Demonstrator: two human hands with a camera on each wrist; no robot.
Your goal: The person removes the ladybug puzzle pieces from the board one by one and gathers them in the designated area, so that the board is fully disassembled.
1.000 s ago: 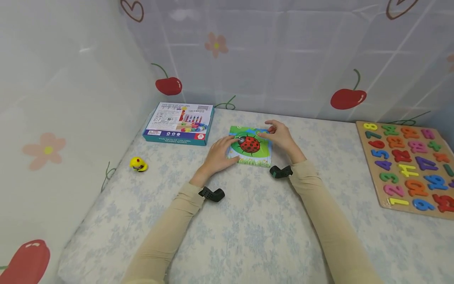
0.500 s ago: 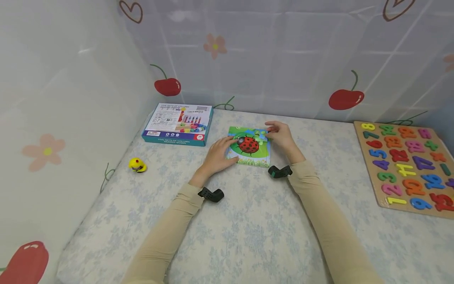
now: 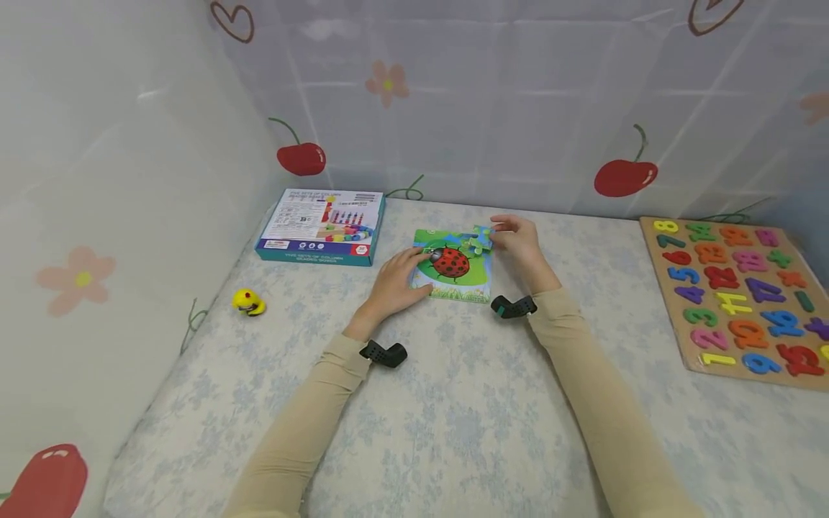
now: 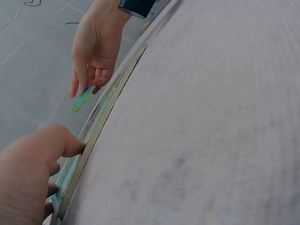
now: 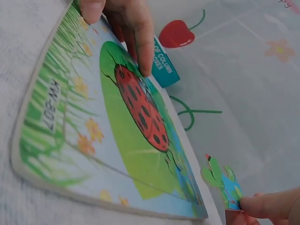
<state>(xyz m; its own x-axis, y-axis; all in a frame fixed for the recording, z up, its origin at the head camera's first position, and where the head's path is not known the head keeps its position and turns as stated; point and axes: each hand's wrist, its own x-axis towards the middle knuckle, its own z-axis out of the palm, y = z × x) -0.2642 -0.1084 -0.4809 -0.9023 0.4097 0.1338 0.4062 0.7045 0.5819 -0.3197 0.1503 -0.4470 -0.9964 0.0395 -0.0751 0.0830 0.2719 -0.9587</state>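
A square ladybug jigsaw puzzle (image 3: 456, 291) lies flat on the table in the head view. My left hand (image 3: 393, 286) rests on its left side, the index finger near the ladybug's head and the thumb at the front left edge. My right hand (image 3: 520, 243) pinches a green and blue puzzle piece (image 3: 482, 236) between thumb and fingers above the back right corner. In the right wrist view this piece (image 5: 223, 182) is tilted and apart from the board. The left wrist view also shows the piece (image 4: 82, 99) raised, with my left thumb (image 4: 74, 146) touching the board's near edge.
A boxed bead set (image 3: 320, 226) lies at the back left, with a small yellow toy (image 3: 249, 302) in front of it. On the right is a wooden board (image 3: 745, 302) of coloured numbers. A printed curtain (image 3: 486, 108) hangs behind the table.
My right hand has drawn slightly back and right, and the puzzle piece it pinches has come up off the back right of the puzzle. My left hand stays on the board.
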